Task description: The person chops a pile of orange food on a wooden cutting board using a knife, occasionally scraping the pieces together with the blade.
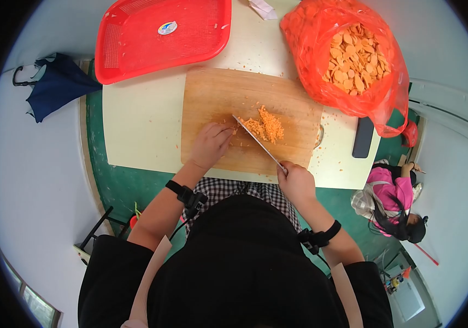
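Note:
My right hand (298,185) is wrapped round the handle of a kitchen knife (260,143). The blade slants up and left across a wooden cutting board (206,93), its tip close to the fingers of my left hand (212,144). Those fingers are bent and pressed together on the board, with a small orange carrot piece (235,131) showing at their tips; most of what they hold is hidden. Just right of the blade lies a heap of finely chopped carrot (269,127), with crumbs scattered round it.
A red plastic basket (160,60) stands at the back left, and a red plastic bag (310,60) full of carrot slices (357,60) at the back right. A dark phone (362,138) lies at the table's right edge. A person in pink (389,186) is low at the right; an umbrella (62,85) is left.

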